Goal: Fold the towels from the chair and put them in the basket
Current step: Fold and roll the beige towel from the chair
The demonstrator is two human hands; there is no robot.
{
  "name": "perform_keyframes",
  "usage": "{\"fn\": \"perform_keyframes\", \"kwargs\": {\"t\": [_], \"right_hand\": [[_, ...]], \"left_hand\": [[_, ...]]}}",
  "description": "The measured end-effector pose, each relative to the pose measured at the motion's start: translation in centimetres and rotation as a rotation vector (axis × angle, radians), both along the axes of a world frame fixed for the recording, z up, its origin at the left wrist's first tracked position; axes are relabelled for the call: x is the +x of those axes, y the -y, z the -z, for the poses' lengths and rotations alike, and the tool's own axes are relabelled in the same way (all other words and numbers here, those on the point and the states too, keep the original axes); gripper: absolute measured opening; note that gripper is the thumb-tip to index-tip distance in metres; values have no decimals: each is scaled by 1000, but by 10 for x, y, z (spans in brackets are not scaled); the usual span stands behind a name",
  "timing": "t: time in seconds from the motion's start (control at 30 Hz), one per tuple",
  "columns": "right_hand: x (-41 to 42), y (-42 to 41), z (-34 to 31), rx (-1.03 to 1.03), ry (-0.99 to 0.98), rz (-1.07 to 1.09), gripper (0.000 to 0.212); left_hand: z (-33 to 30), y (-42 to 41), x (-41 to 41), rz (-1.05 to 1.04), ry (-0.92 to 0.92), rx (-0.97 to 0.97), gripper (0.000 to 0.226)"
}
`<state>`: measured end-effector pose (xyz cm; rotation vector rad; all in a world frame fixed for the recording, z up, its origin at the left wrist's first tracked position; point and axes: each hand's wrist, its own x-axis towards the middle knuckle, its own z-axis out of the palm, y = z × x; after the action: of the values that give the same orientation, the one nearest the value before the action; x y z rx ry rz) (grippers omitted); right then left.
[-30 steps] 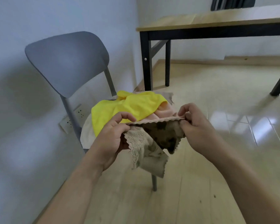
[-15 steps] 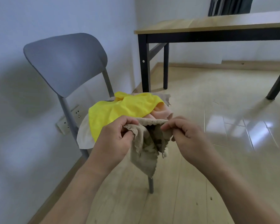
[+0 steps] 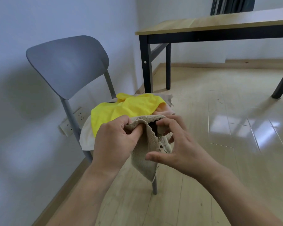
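Note:
A beige towel (image 3: 144, 159) with a scalloped edge hangs doubled over between my hands, in front of the grey chair (image 3: 67, 62). My left hand (image 3: 114, 141) pinches its top fold. My right hand (image 3: 175, 144) holds the other side with its fingertips, thumb spread below. On the chair seat lies a pile: a yellow towel (image 3: 126, 108) on top, a peach one (image 3: 164, 111) and a white one (image 3: 87, 137) under it. No basket is in view.
A wooden table (image 3: 219, 25) with black legs stands at the back right. A wall with a socket (image 3: 72, 121) runs along the left behind the chair. Pale wood floor (image 3: 219, 128) spreads to the right.
My hands have come together, so the beige towel went from stretched wide to folded over and hanging. My right hand's fingers have loosened and spread.

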<state>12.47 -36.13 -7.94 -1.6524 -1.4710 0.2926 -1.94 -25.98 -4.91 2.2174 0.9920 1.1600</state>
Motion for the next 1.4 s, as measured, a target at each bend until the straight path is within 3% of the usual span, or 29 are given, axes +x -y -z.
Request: {"fn": "perform_keyframes", "kwargs": {"t": [0.17,0.23,0.33,0.4,0.6,0.87,1.0,1.1,1.17,1.3,1.4], "right_hand": [[3,-3,2,55,-2,81,17],[6,-2,0,75,-3,115,7],[11,1,-6,111,-104,154,9],[13,3,-12,124,-171,159,15],[24,8,-27,182,-186,170,21],[30,14,-42,277,-166,193,17],[31,20,-45,255,-243,103,14],[30,22,-45,222,-246,37,30],[28,21,-44,207,-201,45,37],[25,20,-44,197,-233,61,17],[26,20,-44,170,-223,65,17]], "left_hand": [[1,3,1,13,-38,20,35],[0,1,-1,36,-133,31,33],[0,-3,-8,53,-441,67,24],[-2,-5,-12,40,-545,90,19],[-8,-12,-15,62,-417,282,41],[-29,4,-19,-88,-212,547,14],[-36,8,-23,-57,-275,545,19],[-34,5,-23,-133,-339,484,21],[-33,4,-23,-167,-306,437,18],[-30,2,-22,-83,-157,396,14],[-31,2,-22,12,-50,360,12]]}}
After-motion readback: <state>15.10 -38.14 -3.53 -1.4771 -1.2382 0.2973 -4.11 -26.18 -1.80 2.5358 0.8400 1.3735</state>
